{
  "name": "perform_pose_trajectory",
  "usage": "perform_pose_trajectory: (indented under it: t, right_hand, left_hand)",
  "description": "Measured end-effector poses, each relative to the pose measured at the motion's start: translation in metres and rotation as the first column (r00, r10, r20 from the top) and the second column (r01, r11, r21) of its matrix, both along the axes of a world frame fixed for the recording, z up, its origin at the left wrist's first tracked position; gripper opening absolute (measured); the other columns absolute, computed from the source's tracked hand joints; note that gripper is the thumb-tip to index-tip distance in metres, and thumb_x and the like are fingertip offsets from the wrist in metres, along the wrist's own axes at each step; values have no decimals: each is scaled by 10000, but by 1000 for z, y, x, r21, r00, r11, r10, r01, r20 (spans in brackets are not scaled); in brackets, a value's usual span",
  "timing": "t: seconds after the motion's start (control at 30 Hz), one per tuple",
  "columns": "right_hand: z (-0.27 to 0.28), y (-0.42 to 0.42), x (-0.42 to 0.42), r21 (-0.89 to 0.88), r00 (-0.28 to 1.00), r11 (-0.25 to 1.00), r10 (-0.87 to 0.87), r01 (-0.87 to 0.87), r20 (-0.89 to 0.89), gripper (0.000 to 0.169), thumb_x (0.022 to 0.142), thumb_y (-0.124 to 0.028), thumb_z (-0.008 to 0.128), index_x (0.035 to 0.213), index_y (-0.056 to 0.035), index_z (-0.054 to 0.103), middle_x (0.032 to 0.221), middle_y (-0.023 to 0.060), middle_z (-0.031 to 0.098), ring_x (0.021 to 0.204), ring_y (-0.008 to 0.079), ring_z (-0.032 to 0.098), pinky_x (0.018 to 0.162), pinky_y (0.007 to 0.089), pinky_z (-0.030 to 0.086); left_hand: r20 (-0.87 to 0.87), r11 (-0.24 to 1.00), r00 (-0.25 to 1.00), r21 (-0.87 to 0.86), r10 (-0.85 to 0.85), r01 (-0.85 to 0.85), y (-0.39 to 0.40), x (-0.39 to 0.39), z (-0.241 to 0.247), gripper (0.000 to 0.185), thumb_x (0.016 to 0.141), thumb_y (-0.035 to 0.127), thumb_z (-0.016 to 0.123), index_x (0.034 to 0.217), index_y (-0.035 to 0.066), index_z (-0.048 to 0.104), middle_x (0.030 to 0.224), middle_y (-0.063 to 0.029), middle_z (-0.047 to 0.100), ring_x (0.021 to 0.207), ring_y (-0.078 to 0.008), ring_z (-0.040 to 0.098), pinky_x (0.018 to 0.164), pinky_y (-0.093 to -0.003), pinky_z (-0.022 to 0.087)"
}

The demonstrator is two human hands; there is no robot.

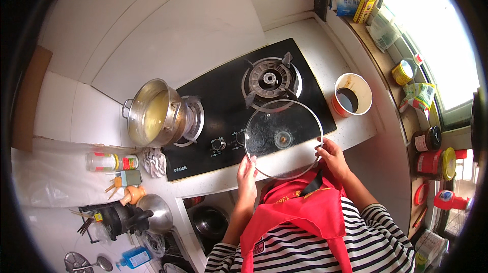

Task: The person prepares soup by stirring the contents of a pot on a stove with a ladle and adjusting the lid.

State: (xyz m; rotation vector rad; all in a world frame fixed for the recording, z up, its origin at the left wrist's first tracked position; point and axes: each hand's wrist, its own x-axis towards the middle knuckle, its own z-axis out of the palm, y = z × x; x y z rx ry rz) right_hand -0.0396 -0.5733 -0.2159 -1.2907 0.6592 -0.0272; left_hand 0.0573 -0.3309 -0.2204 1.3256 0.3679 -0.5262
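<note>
Between my two hands is a round glass pot lid (pixel 284 120) with a metal rim, held over the front edge of the black glass gas hob (pixel 225 93). My left hand (pixel 248 177) grips the rim at its lower left. At the right side of the rim, my right hand (pixel 331 155) pinches it with fingers and thumb. A steel two-handled pot (pixel 177 118) stands on the left burner, uncovered, with yellowish liquid (pixel 156 115) inside. Bare metal supports show on the right burner (pixel 269 78).
Right of the hob stands a paper tub (pixel 354 95) holding dark liquid. Jars, packets and bottles line the window ledge (pixel 385 55). On the left are a crumpled cloth (pixel 154 162), a glass jar (pixel 110 162), a knife-and-chopstick rack (pixel 110 219) and a steel wok or bowl (pixel 156 214).
</note>
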Motion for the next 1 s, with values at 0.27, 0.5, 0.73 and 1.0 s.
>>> perform_pose_trajectory:
  t: [0.27, 0.5, 0.73, 1.0]
  right_hand:
    - [-3, -10, 15, -110, 997, 993, 39, -32, 66, 395, 798, -116, 525, 1176, -59, 429, 901, 19, 526, 749, 79, 496, 626, 214, 405]
    - [-2, -13, 30, -90, 998, 995, 42, -37, 56, 394, 801, -141, 523, 1180, -91, 428, 845, -25, 523, 709, 64, 481, 600, 202, 402]
    - [15, -1, 22, -82, 998, 996, 46, -42, 51, 370, 808, -181, 519, 1148, -61, 434, 933, -14, 537, 721, 58, 484, 562, 174, 369]
    - [42, -3, 18, -446, 934, 850, -131, 278, 333, 269, 844, -133, 442, 1100, -53, 443, 897, -3, 482, 696, 51, 435, 526, 162, 321]
  left_hand:
    - [12, 999, 1000, 31, 12, -13, -8, 4, -9, 420, 843, 96, 447, 1247, 122, 336, 1152, -3, 458, 957, -81, 455, 725, -215, 376]
    - [0, 998, 999, -24, 55, -55, -10, 12, -17, 378, 860, 151, 428, 1229, 133, 348, 1163, -34, 457, 985, -131, 461, 751, -261, 382]
    - [24, 994, 997, -88, 72, -70, 1, 6, -39, 452, 840, 260, 454, 1237, 89, 321, 1146, -47, 466, 966, -124, 468, 769, -274, 384]
    - [18, 958, 958, -39, 285, -284, 14, -30, -25, 422, 833, 270, 478, 1180, 71, 343, 1116, -69, 456, 978, -176, 483, 778, -302, 390]
